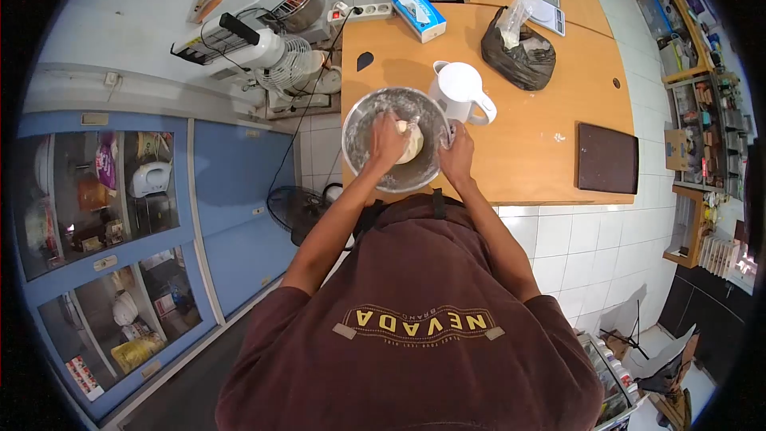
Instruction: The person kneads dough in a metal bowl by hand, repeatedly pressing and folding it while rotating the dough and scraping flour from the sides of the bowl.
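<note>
A steel mixing bowl (pixel 357 161), its inside dusted with flour, stands at the table's near left edge. Pale dough (pixel 412 144) lies inside it. My left hand (pixel 388 142) reaches into the bowl and presses on the dough with bent fingers, partly wrapped round its left side. At the bowl's right rim, my right hand (pixel 456 152) grips the edge, with flour on its fingers. Just behind that hand a white jug (pixel 460 84) stands close to the bowl, its handle to the right.
On the wooden table (pixel 511 160) are a tissue box (pixel 431 28), a black plastic bag (pixel 523 64), a scale (pixel 547 16) and a dark tray (pixel 607 158). Mixers (pixel 271 52) stand at the left, with a fan (pixel 297 211) below.
</note>
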{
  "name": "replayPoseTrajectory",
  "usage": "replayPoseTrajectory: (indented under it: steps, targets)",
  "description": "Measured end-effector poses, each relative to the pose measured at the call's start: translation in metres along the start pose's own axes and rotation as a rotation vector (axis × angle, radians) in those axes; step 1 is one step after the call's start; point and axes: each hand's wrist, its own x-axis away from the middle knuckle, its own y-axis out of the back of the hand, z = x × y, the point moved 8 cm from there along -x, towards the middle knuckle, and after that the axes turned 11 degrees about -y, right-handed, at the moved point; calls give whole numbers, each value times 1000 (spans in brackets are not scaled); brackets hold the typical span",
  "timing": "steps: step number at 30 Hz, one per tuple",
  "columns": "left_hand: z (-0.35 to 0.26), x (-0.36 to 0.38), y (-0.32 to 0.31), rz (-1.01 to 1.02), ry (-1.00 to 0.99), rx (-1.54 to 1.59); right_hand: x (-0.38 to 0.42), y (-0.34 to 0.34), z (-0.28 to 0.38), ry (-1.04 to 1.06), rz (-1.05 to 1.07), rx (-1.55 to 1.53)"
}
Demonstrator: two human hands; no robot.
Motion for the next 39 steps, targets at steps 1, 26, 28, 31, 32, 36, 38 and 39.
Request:
replayPoseTrajectory:
  steps: [1, 26, 28, 31, 32, 36, 38, 39]
  targets:
    - [12, 6, 2, 14, 69, 20, -1, 2, 0, -32, 22, -7]
    - [-7, 21, 2, 249, -389, 42, -3, 2, 8, 13, -3, -4]
    - [-6, 20, 0, 237, -438, 104, -1, 4, 10, 15, -5, -7]
    - [-5, 24, 5, 277, -426, 94, -1, 2, 6, 20, -13, 8]
    - [-8, 26, 7, 324, -473, 31, -1, 0, 3, 19, -17, 16]
    - [-33, 27, 20, 439, -639, -121, 0, 2, 4, 7, -5, 7]
    - [-31, 25, 15, 467, -633, -103, -1, -2, 1, 8, 3, 26]
    - [-28, 24, 9, 487, -593, -72, -1, -2, 0, 8, 2, 20]
